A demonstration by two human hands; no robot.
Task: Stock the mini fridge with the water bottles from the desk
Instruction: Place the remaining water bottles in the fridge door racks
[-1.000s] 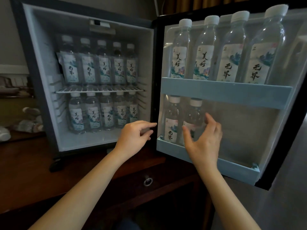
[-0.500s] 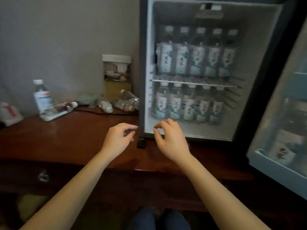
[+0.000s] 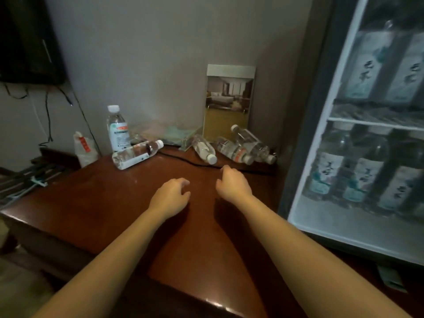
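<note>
Left hand (image 3: 171,195) and right hand (image 3: 232,183) over tabletop (image 3: 110,203) — each grip loosely curled, holding nothing. Water bottles (image 3: 229,150) lie just beyond; mini fridge (image 3: 339,219) open.

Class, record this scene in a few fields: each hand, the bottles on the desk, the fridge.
Left hand: over the desk, fingers loosely curled, empty
Right hand: empty too, nearer the bottle cluster
Upright bottle: by the wall
Lying bottle: beside the upright one
Bottle cluster: lying before the photo stand
Fridge: open, both shelves stocked
</note>
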